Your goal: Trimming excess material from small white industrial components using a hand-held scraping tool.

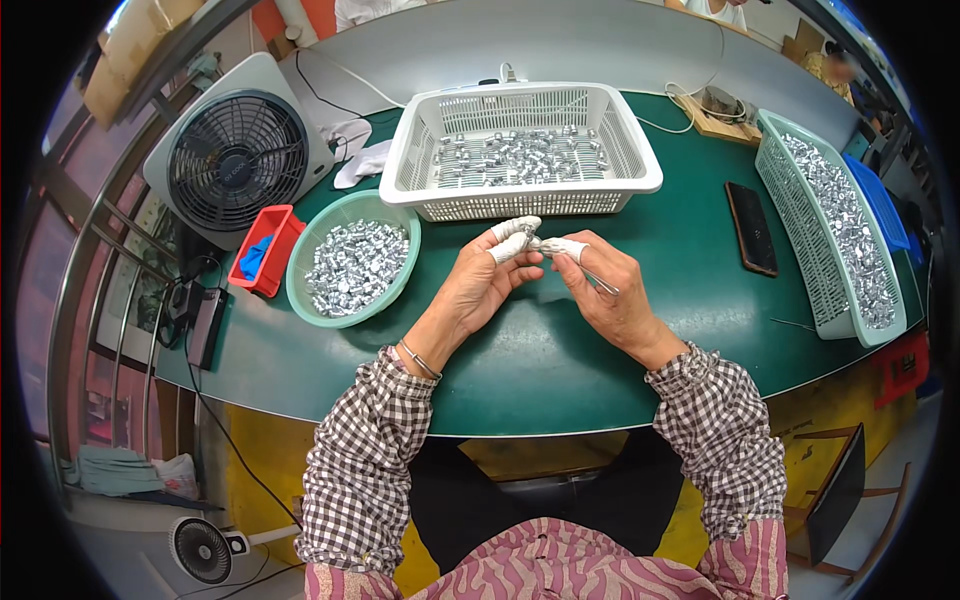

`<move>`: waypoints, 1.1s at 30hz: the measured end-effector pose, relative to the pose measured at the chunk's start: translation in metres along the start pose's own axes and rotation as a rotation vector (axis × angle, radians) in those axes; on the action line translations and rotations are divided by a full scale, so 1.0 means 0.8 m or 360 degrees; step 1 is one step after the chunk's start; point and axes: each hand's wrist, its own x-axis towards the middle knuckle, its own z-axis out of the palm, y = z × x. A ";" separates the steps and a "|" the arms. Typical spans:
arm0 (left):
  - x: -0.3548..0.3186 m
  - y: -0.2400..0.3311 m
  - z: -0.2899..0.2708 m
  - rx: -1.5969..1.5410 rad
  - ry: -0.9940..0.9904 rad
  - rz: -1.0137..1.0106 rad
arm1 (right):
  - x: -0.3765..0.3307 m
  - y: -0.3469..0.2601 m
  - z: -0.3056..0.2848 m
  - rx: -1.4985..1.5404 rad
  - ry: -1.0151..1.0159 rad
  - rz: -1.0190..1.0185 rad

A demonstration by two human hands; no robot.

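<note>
Above the green table, my left hand (476, 287) pinches a small silvery metal part (533, 241) between its thumb and index finger, both in white finger covers. Meeting it from the right, my right hand (620, 300) grips a thin metal tool (603, 285) whose shaft sticks out below the fingers; its tip is hidden at the part. Just beyond both hands stands a white slotted basket (520, 205) with many small metal parts (530, 155) spread over its bottom. Left of my left hand, a round pale green basket (300, 290) is heaped with similar parts (355, 265).
A long pale green basket (805, 270) of metal parts stands at the right, near a dark phone (750, 228) and a thin rod (793, 324). At the left are a box fan (240, 165) and a red bin (285, 250) holding blue cloth. A wooden board (715, 122) lies at the back.
</note>
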 end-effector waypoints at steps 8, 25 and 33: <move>-0.002 0.002 0.002 0.0022 0.0010 -0.0002 | 0.001 0.000 0.000 -0.0021 -0.0016 -0.0002; -0.002 -0.003 -0.001 -0.0119 -0.0119 -0.0165 | -0.005 0.009 0.003 0.0010 -0.0086 -0.0019; -0.010 0.000 0.005 0.0073 -0.0057 -0.0155 | -0.004 0.003 0.002 -0.0338 -0.0247 -0.0176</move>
